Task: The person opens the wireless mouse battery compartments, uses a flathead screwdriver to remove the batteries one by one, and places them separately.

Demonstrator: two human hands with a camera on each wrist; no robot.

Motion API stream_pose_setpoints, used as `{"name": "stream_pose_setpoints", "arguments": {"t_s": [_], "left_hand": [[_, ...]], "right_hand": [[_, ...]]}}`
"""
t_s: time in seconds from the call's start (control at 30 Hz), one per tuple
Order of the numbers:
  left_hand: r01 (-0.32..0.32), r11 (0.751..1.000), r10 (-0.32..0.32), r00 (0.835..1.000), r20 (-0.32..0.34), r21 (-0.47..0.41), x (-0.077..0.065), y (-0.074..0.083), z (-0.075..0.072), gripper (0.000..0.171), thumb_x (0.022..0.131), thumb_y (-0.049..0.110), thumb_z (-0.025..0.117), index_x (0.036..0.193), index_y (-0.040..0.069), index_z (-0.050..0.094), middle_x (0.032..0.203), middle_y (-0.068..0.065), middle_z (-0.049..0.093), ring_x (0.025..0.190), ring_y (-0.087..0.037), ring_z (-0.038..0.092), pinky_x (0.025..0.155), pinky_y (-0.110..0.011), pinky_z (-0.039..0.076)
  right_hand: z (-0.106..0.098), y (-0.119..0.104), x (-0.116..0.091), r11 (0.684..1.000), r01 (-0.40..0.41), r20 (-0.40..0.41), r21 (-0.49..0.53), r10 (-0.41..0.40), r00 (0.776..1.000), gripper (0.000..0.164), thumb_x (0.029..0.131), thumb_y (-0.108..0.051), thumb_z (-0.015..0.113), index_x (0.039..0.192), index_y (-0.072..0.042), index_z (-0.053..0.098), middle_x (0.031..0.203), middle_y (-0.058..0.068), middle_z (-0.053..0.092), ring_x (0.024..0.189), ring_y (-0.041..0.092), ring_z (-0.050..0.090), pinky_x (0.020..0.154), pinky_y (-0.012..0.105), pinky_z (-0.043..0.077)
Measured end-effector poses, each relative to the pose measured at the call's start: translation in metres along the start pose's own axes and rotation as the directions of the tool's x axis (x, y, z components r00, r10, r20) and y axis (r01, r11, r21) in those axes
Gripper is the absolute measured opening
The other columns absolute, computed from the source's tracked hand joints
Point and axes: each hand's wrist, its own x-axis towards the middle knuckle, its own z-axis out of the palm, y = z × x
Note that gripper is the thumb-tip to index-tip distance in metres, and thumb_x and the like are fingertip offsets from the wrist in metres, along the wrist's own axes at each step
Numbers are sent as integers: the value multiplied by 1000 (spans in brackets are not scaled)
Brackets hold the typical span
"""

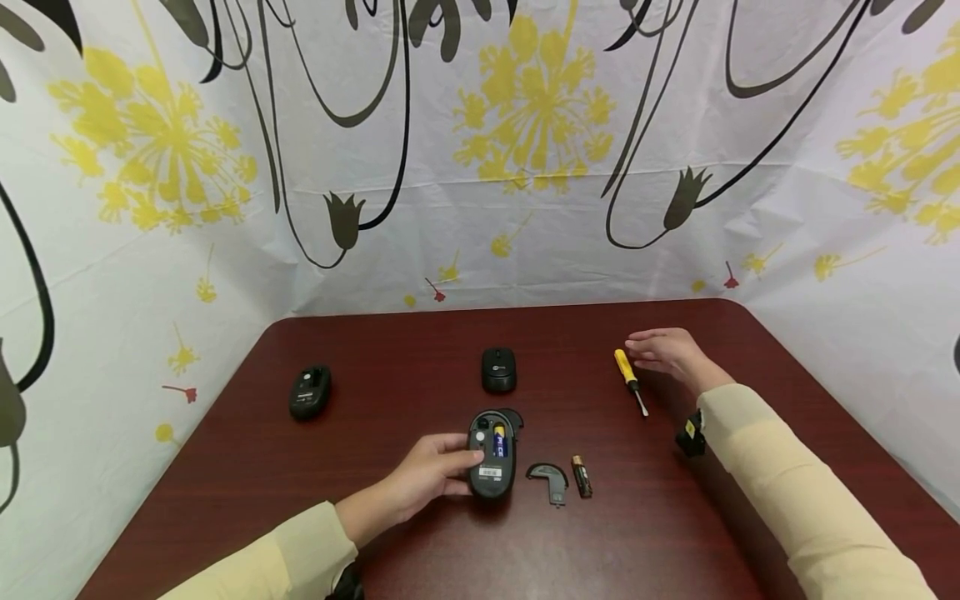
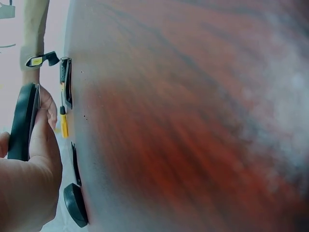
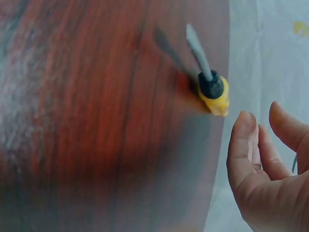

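My left hand (image 1: 431, 477) grips a dark computer mouse (image 1: 491, 487), its underside turned up and thumb lying across its edge. Inside the mouse's uncovered compartment sits a blue battery (image 1: 499, 440). In the left wrist view, the mouse (image 2: 21, 123) is seen edge-on between thumb and fingers. At the far right of the table, my right hand (image 1: 670, 354) hovers beside a yellow-and-black screwdriver (image 1: 626, 371), its fingers loosely bent and apart from it. The right wrist view shows a gap between the fingers and the screwdriver's yellow handle (image 3: 218, 102).
A grey curved battery cover (image 1: 555, 482) and a loose battery (image 1: 581, 477) lie right of the held mouse. A dark curved piece (image 1: 513, 418) shows behind it. Another mouse (image 1: 498, 371) stands farther back, and one (image 1: 310, 393) lies left. Patterned cloth (image 1: 480, 250) hangs behind the table.
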Motion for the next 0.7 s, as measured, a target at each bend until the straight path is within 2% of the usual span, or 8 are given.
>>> {"name": "stream_pose_setpoints", "arguments": {"t_s": [0.13, 0.47, 0.57, 0.7], "left_hand": [[-1, 1000, 1, 1000, 0, -2, 1, -1, 0, 52, 82, 17, 63, 122, -9, 43, 106, -20, 57, 91, -28, 59, 72, -39, 50], [1, 1000, -1, 1000, -9, -6, 2, -4, -1, 49, 82, 16, 63, 120, -9, 46, 104, -21, 58, 87, -29, 60, 71, -39, 50], [-10, 1000, 10, 1000, -5, -4, 3, -4, -1, 48, 82, 16, 62, 119, -10, 46, 103, -21, 58, 87, -28, 60, 71, -39, 50], [-13, 1000, 13, 1000, -5, -4, 3, -4, -2, 48, 82, 16, 62, 120, -10, 45, 103, -21, 58, 88, -29, 60, 72, -39, 50]], "right_hand": [[-1, 5, 7, 1000, -4, -30, -27, 3, 1000, 48, 86, -12, 57, 128, 5, 40, 107, 8, 58, 101, 23, 54, 82, 36, 46], [-1, 20, 13, 995, 12, -16, -100, -14, 1000, 45, 87, -8, 56, 125, 8, 40, 104, 9, 58, 86, 16, 59, 80, 35, 47], [0, 21, 13, 994, 20, -10, -111, -21, 1000, 46, 86, -8, 57, 125, 9, 40, 108, 13, 56, 86, 15, 59, 80, 34, 47], [4, 20, 13, 985, 40, -12, -169, -42, 999, 46, 85, -9, 59, 123, 9, 43, 118, 20, 50, 92, 20, 57, 81, 35, 47]]}}
